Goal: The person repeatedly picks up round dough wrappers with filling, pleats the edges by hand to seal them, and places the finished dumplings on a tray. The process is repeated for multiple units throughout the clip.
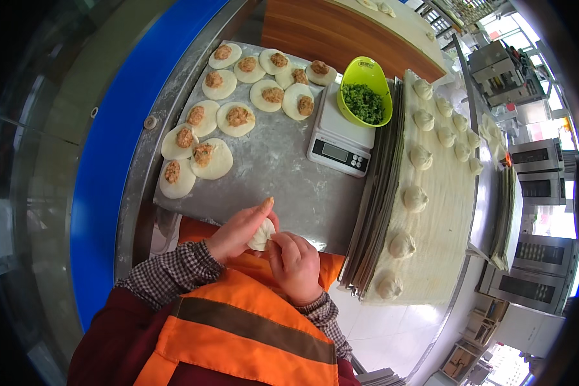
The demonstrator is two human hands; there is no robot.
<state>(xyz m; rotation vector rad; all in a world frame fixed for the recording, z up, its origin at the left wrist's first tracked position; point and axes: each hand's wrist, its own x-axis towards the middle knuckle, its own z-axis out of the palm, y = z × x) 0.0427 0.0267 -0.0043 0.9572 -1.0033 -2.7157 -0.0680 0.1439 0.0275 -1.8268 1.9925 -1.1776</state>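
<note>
A white dough bun rests cupped in my left hand, thumb pointing up. The fingertips of my right hand pinch the bun's pleated edge from the right. Both hands are just over the near edge of a floured metal worktop. Round dough wrappers topped with minced filling lie spread over its left and far parts; a few overlap. Whatever is inside the bun in my hands is hidden.
A white digital scale stands right of the wrappers, with a green bowl of chopped greens on it. Pleated buns sit on a cloth-lined stack of trays at the right. A wooden board borders the far side.
</note>
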